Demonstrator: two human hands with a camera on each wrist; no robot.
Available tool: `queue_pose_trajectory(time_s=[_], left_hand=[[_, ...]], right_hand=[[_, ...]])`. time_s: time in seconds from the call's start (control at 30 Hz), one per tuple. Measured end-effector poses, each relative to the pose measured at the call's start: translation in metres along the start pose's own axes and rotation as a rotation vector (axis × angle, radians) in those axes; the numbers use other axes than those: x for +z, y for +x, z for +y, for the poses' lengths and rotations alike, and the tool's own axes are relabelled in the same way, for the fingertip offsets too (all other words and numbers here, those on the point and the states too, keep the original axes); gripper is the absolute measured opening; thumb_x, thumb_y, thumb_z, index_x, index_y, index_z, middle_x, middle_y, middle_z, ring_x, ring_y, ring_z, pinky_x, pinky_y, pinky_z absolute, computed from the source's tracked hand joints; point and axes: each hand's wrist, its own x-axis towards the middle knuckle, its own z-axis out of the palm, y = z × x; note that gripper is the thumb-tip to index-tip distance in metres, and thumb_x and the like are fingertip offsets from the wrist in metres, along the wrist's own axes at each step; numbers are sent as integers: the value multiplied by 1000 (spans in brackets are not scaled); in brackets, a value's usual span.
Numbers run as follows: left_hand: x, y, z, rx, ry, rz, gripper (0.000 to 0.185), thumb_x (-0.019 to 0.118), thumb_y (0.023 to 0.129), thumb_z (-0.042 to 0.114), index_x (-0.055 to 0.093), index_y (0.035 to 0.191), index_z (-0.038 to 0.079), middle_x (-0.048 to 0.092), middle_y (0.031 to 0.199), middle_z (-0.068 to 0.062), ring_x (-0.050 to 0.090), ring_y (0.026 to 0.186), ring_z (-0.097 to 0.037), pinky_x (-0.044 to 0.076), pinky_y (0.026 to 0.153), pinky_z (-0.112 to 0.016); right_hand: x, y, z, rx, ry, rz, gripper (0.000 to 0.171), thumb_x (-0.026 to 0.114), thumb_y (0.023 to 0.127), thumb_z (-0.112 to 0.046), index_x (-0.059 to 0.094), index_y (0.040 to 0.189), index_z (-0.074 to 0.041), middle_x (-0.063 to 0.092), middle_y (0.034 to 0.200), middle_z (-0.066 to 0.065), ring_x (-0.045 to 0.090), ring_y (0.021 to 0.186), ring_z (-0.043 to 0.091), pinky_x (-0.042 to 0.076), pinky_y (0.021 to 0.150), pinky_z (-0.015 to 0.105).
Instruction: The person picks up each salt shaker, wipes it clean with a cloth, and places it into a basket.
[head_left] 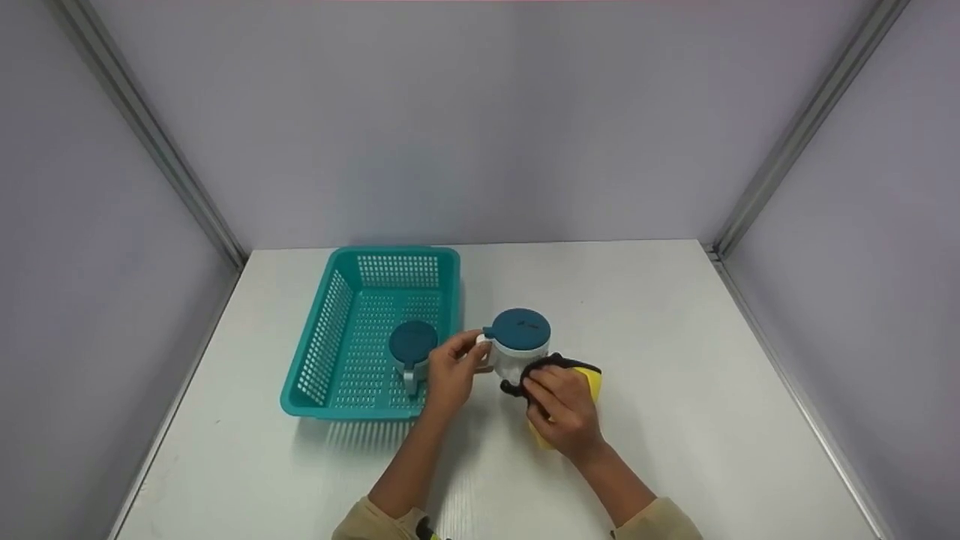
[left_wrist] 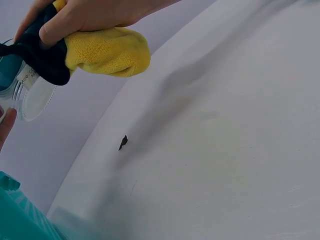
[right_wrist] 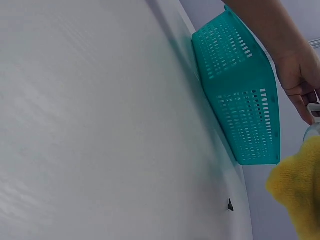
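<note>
In the head view my left hand grips the handle of a clear seasoning jar with a blue lid and white collar. The jar is held up off the table, seen in the left wrist view with its clear base tilted. A yellow and black cloth is bunched in my right hand, whose curled fingers press it against the jar's side. The yellow part of the cloth hangs below that hand. Part of the jar's body is hidden behind the cloth and fingers.
Left of the hands stands a teal perforated basket. Inside it is a similar blue-lidded jar, its handle towards me. A small dark scrap lies on the white table. Pale panels enclose the table at the back and sides.
</note>
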Motion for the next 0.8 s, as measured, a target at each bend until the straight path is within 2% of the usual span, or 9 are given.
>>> queue_pose_trajectory(time_s=[0.27,0.43,0.57,0.8], left_hand=[[-1,2,2,13,-7,16,19,65,94,10,70,112,3,70,102,-15,69,93,-28,61,70,-37],[-2,2,4,-4,-7,14,21,64,94,4,68,113,-3,70,103,-18,69,90,-22,61,70,-41],[-2,2,4,-16,-13,12,22,64,94,5,68,114,-3,70,103,-17,69,90,-19,61,71,-40],[-3,0,4,4,-12,2,22,66,95,14,69,113,3,70,104,-14,69,93,-23,61,71,-37]], right_hand=[[2,-7,-2,6,26,-26,25,59,88,-12,76,104,-5,72,105,8,64,95,27,50,82,37],[1,-11,-2,14,26,-41,25,59,88,-12,76,104,-5,72,105,7,64,96,26,50,83,36],[0,-13,-2,18,24,-49,24,59,89,-13,76,104,-5,71,105,7,63,96,26,50,86,35],[-2,-13,4,14,16,-18,24,59,87,-12,76,102,-3,71,104,9,63,95,28,50,88,34]])
